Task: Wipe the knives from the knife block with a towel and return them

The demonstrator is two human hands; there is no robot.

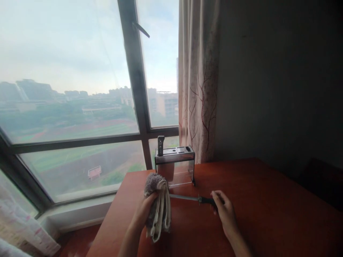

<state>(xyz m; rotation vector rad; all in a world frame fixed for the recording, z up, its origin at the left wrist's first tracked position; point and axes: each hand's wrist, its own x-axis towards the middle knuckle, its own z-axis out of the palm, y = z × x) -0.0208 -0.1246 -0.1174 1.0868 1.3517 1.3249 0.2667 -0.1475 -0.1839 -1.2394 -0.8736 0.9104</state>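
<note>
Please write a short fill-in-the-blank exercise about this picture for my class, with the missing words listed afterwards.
1. Of the folded cloth and the slim metal tool, the left hand holds the ____.
2. The right hand grips the tool by its black ____.
3. An upright handle sticks up from the clear-sided rack's ____ surface.

Missing words: cloth; handle; top.

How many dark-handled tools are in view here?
2. One long tool is in the right hand, its far end hidden at the cloth in the left hand; the other tool's handle sticks up from the clear-sided rack. More could be hidden.
</note>
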